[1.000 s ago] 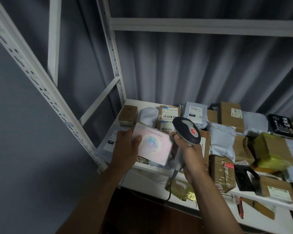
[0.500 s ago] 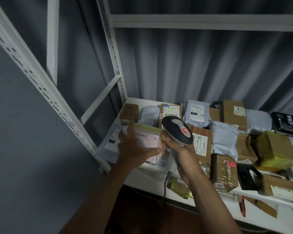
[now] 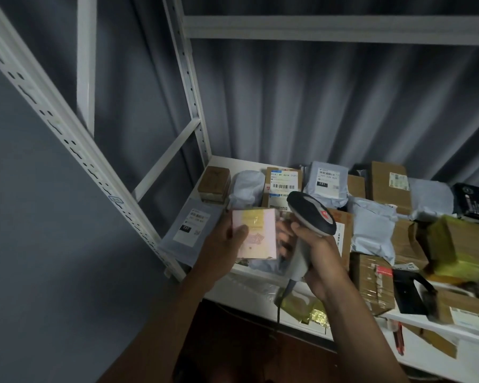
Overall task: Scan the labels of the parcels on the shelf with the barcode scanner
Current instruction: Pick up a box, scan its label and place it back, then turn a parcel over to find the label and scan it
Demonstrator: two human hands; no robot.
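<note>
**Pink Parcel Held Beside the Barcode Scanner Above the Shelf**

The left thumb [image 3: 239,231] is pressing on the near face of the pink box [image 3: 256,234], while the remaining left fingers are wrapping behind it, out of sight; the left hand [image 3: 220,244] is thus pinching the box between thumb and fingers. The box is standing roughly upright, with its printed face turned toward the camera.

Just to the right of that thumb, the fingers of the right hand [image 3: 318,255] are curling round the light grey handle of the barcode scanner [image 3: 309,217]. The right fingertips [image 3: 284,233] are lying close against the right edge of the box; whether they are touching it cannot be determined. The scanner head, dark with a red mark on top, is sitting above the right knuckles and is pointing away and to the left. Its cable [image 3: 281,302] is hanging down below the right wrist.

Beyond both hands, the white shelf [image 3: 246,164] is carrying the other parcels. A carton with a barcode label [image 3: 284,182] is lying directly behind the scanner head. A grey mailer bag [image 3: 327,181] is lying to the right of that carton. A flat bag with a white label [image 3: 191,225] is lying to the left of the left hand. A small brown box [image 3: 215,183] is sitting at the far left corner.
</note>
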